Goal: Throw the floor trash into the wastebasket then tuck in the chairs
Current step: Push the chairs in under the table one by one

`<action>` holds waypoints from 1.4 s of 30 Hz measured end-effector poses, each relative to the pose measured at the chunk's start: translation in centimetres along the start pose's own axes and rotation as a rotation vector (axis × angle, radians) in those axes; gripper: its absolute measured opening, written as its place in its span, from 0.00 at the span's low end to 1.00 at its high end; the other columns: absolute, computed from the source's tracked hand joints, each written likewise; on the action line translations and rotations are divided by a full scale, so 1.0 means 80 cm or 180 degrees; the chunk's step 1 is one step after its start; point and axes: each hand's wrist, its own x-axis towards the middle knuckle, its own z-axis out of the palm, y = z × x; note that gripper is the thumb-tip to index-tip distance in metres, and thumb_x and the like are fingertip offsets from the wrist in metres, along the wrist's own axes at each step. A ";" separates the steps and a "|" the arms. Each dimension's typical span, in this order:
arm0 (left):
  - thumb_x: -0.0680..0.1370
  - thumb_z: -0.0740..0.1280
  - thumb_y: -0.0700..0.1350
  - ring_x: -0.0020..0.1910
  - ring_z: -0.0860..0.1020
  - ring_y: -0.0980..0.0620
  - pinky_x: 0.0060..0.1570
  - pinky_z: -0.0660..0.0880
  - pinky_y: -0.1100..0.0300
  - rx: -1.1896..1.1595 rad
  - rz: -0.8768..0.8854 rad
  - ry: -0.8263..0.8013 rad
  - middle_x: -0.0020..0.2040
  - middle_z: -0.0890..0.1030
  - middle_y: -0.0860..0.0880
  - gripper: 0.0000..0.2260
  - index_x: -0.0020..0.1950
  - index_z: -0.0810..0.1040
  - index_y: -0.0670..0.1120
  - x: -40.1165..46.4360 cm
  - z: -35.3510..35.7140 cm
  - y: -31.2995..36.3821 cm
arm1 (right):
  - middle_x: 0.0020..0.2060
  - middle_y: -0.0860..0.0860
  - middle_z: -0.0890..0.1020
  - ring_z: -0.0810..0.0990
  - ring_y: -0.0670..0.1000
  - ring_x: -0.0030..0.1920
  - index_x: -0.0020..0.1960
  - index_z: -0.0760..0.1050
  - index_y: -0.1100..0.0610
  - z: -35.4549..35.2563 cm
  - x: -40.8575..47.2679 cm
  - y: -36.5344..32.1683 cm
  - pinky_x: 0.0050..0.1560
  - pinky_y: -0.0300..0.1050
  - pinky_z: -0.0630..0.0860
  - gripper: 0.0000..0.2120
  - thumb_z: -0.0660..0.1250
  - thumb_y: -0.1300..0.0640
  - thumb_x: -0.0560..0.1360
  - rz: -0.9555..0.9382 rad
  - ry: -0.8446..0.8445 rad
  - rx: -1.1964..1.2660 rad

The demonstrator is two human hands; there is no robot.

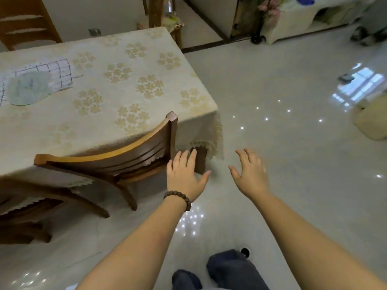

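A wooden chair (pixel 117 155) stands pushed under the near edge of the table (pixel 109 84), which wears a cream floral cloth. My left hand (pixel 184 174), with a bead bracelet on the wrist, hovers just right of the chair's back post, fingers spread and empty. To its right my right hand (pixel 249 174) is held over the floor, fingers apart, holding nothing. A second wooden chair (pixel 31 216) sits at the lower left, partly under the cloth. A small dark item (pixel 346 78) lies on the floor far right; I cannot tell what it is.
Glossy pale tile floor (pixel 272 143) stretches to the right. A cream-coloured container or cushion (pixel 371 120) sits at the right edge. Another chair (pixel 25 21) stands behind the table. A cloth-covered cabinet (pixel 314 19) is at the back right. My legs (pixel 230 271) are below.
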 end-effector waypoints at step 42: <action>0.77 0.55 0.63 0.75 0.55 0.45 0.72 0.55 0.46 -0.0075 -0.1274 0.0239 0.76 0.60 0.46 0.31 0.75 0.55 0.50 0.835 0.126 0.333 | 0.70 0.57 0.66 0.61 0.57 0.71 0.68 0.68 0.55 -0.093 0.892 0.357 0.72 0.57 0.56 0.23 0.65 0.51 0.76 -0.0809 -0.0353 0.0133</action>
